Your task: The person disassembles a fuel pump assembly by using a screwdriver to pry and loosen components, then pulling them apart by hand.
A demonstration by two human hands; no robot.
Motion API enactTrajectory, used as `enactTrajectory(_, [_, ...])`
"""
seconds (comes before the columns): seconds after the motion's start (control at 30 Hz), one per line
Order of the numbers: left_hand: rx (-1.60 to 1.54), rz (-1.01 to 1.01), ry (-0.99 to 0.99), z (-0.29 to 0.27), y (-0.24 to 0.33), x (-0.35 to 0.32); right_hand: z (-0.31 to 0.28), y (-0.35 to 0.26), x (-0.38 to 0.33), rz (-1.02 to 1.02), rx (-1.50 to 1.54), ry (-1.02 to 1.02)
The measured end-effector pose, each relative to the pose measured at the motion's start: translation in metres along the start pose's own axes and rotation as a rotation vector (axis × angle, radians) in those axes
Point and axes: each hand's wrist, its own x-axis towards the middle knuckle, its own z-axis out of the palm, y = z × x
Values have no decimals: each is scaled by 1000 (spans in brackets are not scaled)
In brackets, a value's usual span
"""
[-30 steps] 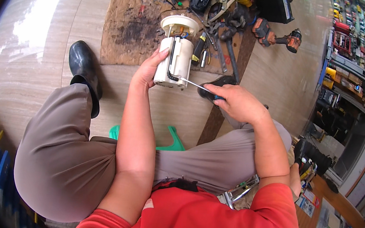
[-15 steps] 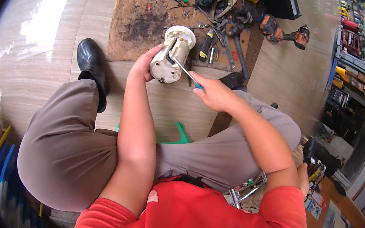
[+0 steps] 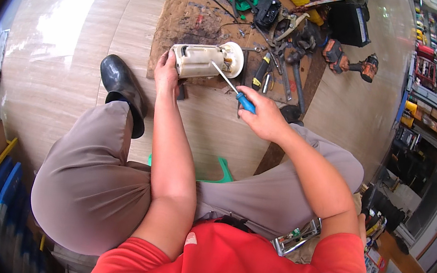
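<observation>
My left hand [image 3: 167, 76] is closed round the end of a cream plastic fuel pump module [image 3: 198, 63], its fingers partly hidden behind the body. The module is held lying on its side above the cardboard, with its round white flange pointing right. In my right hand [image 3: 265, 118] is a screwdriver [image 3: 245, 102] with a blue handle and a slim metal shaft. The shaft slants up and left, and its tip meets the side of the module near the flange end; whether it presses in I cannot tell.
Stained cardboard [image 3: 183, 24] lies on the tiled floor beyond my hands. On it are a utility knife [image 3: 262, 71], a hammer [image 3: 297, 72] and several other hand tools. An orange and black cordless drill [image 3: 368, 68] rests at the right. A black boot [image 3: 121, 82] is at the left.
The fuel pump module has turned from nearly upright to lying sideways, flange now to the right. The screwdriver tip has shifted from its near end to its side, and more blue handle shows.
</observation>
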Motion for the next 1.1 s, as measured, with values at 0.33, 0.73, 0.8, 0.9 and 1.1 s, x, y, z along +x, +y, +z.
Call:
enactTrajectory(0.33, [161,96,-343,-3,15,-11,-11,-7,14,-68,-99,35])
enactTrajectory(0.73, [800,370,-450,20,37,-36,-35,-10,15,-159,-204,45])
enactTrajectory(0.8, [827,390,-462,21,37,-37,-37,-9,16,-161,-206,29])
enactTrajectory(0.9, [861,406,-477,22,36,-40,-42,-10,18,-156,-208,1])
enactTrajectory(1.1, [984,478,-311,37,24,-52,-52,-3,23,-130,-259,-26])
